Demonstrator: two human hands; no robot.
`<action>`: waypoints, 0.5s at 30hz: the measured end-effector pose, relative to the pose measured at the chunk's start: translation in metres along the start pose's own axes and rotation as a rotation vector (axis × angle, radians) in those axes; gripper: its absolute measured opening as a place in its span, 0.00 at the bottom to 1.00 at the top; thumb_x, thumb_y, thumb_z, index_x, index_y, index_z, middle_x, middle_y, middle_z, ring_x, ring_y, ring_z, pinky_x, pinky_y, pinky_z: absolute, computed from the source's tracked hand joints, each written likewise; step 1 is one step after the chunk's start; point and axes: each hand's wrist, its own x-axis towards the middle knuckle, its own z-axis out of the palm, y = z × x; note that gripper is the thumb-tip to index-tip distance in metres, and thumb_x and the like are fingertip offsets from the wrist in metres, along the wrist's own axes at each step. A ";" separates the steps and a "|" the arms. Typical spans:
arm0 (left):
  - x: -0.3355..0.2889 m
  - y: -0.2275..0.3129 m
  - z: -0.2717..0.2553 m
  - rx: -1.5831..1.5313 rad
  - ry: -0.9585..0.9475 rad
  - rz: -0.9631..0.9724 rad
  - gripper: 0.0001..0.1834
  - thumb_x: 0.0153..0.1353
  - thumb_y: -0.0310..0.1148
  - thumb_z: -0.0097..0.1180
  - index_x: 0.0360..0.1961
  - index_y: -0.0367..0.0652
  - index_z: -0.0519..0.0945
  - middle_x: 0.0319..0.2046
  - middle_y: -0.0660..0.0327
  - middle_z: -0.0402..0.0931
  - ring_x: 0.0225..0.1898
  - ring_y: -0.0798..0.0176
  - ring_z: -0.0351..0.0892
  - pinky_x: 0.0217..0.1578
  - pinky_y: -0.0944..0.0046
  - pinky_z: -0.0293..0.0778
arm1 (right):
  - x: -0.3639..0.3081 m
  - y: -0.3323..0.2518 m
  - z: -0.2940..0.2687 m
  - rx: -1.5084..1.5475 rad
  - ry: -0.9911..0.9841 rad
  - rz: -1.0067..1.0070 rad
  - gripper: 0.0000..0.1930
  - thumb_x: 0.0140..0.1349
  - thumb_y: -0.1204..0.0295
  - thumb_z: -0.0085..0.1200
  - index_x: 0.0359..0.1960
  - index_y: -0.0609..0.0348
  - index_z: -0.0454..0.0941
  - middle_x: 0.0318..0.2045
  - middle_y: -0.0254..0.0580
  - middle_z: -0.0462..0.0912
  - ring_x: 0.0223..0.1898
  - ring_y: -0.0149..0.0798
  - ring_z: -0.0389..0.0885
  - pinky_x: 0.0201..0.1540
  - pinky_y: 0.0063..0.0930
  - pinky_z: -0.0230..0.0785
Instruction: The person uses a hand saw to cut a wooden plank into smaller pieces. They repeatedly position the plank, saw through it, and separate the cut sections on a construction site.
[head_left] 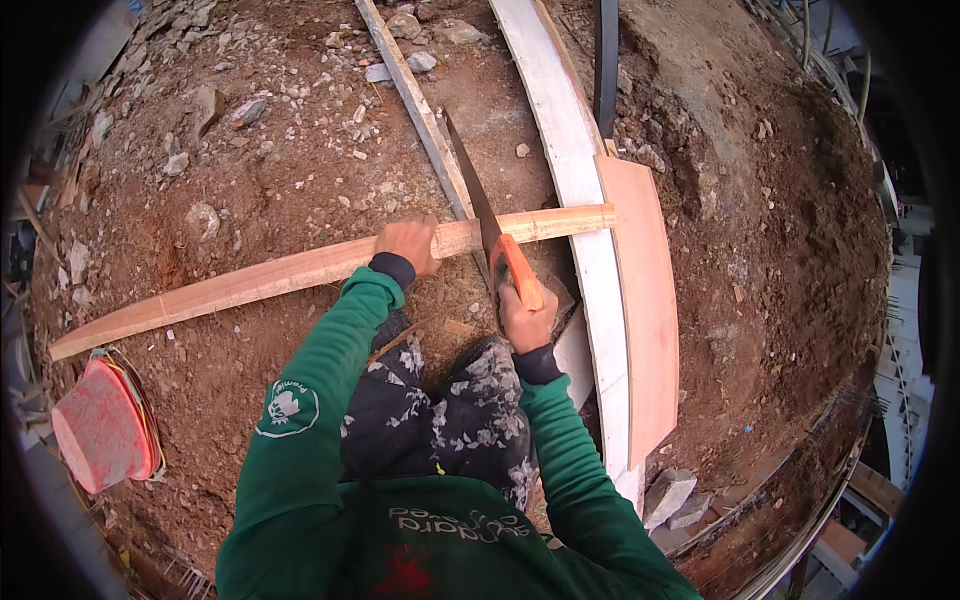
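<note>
A long wooden batten runs across in front of me from the far left. Its right end rests on a white-faced board. My left hand is closed over the batten, left of the saw. In my right hand is the orange handle of a handsaw. The blade crosses the batten just right of my left hand, and its tip points away from me. Whether the teeth have cut into the wood I cannot tell.
A reddish plywood piece lies on the white board's right side. Beyond the batten lies another narrow timber, near a dark metal post. A red bucket sits at left. Rubble and stones dot the brown soil.
</note>
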 end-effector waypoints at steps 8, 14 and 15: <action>0.013 -0.027 -0.012 -0.063 -0.089 -0.079 0.28 0.46 0.47 0.74 0.41 0.37 0.80 0.39 0.47 0.85 0.41 0.44 0.86 0.42 0.46 0.81 | -0.192 -0.052 -0.113 -0.342 -0.103 0.139 0.20 0.60 0.81 0.54 0.55 0.71 0.82 0.35 0.44 0.89 0.35 0.33 0.87 0.42 0.27 0.77; 0.015 -0.008 -0.012 -0.003 -0.119 -0.034 0.30 0.47 0.48 0.74 0.45 0.38 0.81 0.39 0.46 0.85 0.43 0.44 0.86 0.43 0.47 0.82 | 0.002 0.010 -0.006 0.111 -0.009 0.046 0.11 0.63 0.75 0.59 0.23 0.61 0.74 0.16 0.28 0.73 0.16 0.24 0.69 0.20 0.23 0.58; 0.013 -0.010 -0.018 -0.023 -0.160 -0.040 0.30 0.47 0.49 0.73 0.46 0.38 0.81 0.40 0.45 0.85 0.43 0.44 0.86 0.43 0.47 0.82 | -0.017 0.014 -0.006 0.043 0.000 0.044 0.09 0.63 0.75 0.60 0.26 0.64 0.76 0.18 0.31 0.74 0.19 0.26 0.70 0.23 0.26 0.61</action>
